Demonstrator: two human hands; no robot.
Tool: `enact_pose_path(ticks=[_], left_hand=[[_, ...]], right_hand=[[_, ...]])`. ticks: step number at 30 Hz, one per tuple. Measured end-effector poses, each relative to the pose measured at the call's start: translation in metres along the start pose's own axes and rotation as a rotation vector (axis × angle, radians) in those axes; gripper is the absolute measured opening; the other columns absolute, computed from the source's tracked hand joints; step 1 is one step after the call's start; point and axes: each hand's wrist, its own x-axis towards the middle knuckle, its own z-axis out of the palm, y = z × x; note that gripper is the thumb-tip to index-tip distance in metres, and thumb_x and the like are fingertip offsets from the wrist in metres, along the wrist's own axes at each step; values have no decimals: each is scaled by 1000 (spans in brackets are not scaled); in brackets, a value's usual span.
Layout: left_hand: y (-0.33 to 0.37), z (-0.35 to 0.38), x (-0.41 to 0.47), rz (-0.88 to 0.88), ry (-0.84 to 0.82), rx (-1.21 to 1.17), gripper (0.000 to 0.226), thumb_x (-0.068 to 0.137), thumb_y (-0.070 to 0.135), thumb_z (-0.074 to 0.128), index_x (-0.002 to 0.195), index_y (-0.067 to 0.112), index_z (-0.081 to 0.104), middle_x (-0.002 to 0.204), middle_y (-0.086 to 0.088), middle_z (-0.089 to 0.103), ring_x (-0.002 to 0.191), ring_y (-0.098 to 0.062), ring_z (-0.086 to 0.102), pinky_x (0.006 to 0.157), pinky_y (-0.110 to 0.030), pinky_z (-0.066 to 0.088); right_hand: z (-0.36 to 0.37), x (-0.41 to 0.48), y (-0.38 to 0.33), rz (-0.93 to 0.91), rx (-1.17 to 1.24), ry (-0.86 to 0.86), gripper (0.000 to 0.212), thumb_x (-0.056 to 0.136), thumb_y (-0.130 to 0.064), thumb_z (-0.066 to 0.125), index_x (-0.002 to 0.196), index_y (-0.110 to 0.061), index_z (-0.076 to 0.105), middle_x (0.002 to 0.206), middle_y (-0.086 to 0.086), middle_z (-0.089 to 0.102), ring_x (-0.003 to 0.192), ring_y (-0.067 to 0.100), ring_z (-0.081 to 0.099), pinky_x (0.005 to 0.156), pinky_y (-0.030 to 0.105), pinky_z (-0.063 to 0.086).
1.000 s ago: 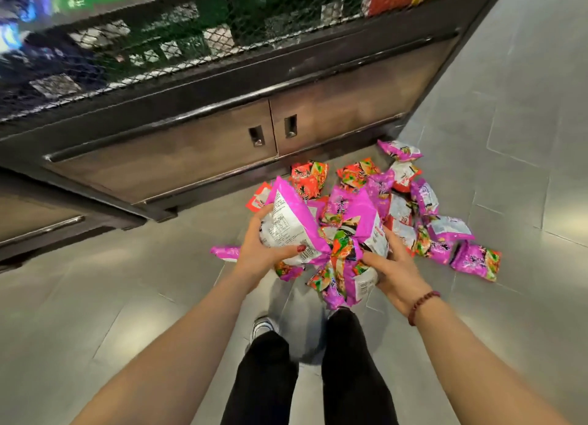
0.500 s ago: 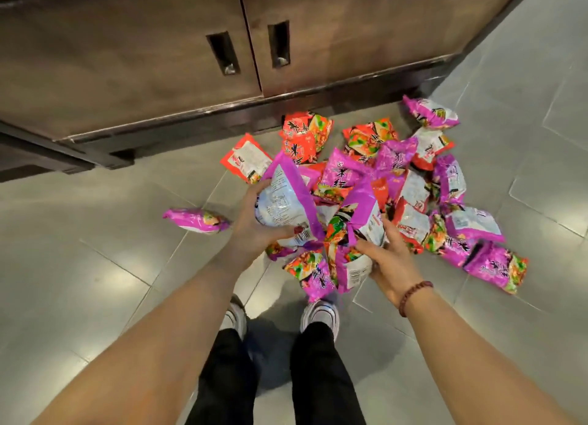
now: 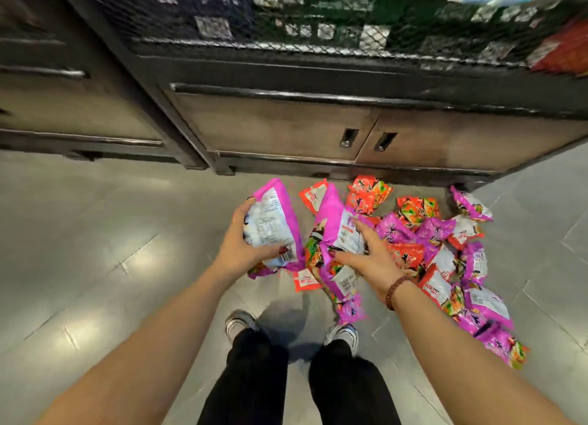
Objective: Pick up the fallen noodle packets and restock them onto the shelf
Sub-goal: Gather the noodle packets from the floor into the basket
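In the left grip: the left hand (image 3: 238,249) is curled round one purple packet (image 3: 273,224), white back up, held clear of the floor (image 3: 95,233).
In the right grip: the right hand (image 3: 375,259) lies over a bundle (image 3: 331,227) of purple packets, fingers across the top and thumb at its near side. It seems to clasp the lot, with the lowest bag dangling below the hand.
Between the grips: there is a gap now. Half a second ago packet and bundle touched, so the hands have drawn apart.
Right of the right grip: a pile (image 3: 445,249) of purple and orange packets lies on the floor. Whether it touches the bundle cannot be told.
Beyond both grips: the cabinet (image 3: 286,128), and above it the mesh shelf (image 3: 286,27), blurred. The shelf was out of frame half a second ago, so the head has tipped up.
Meaning: this handful is probably gathered and the carry to the shelf is starting. Nothing from these hands is stocked yet.
Left to do: most of the pile, so the task looks early.
Risk: the bundle is loosely stacked, and a bag could slip out on the way up.
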Motion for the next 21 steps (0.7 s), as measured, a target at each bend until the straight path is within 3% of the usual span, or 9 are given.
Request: enact_pose_path(ticks=[5,8,12,15,18,21], left_hand=[[21,-115,-63,25,181,-117,98,64,-4,85,138,32,31,124,13,53,96,11,61,73,-10,51],[20,-176,-91,17,231,-158,100,67,-5,83,139,34,27,122,8,55,95,6,64,69,-12,52],[16,-242,-109,49,361,-186,103,67,-1,84,144,31,24,120,16,51,96,9,62,70,-9,51],[12,-284,-115,49,448,-273,106,68,5,84,148,34,21,130,9,51,105,0,62,80,-20,56],[9,-323,-115,39,516,-322,109,64,19,87,148,39,21,134,9,50,113,-5,60,88,-37,57],[11,-366,-109,28,579,-354,107,61,28,90,145,43,25,135,7,50,117,-11,58,89,-40,57]], right_hand=[[108,-23,-57,-71,-44,-160,65,75,8,73,118,-33,47,108,-10,58,89,-2,62,69,15,53],[177,-24,-76,-90,-82,-291,70,71,5,79,121,-35,51,122,4,59,105,17,64,78,30,57],[262,-13,-102,-116,-101,-415,71,72,8,77,128,-28,51,122,14,62,109,28,64,84,42,57],[312,-1,-128,-116,-178,-514,74,73,5,77,133,-26,46,121,11,61,109,27,64,88,48,56],[359,17,-159,-126,-301,-615,77,74,1,77,136,-27,41,122,6,58,108,21,64,83,41,58],[409,42,-186,-137,-402,-694,76,74,-3,79,133,-33,41,122,3,56,110,19,63,85,40,58]])
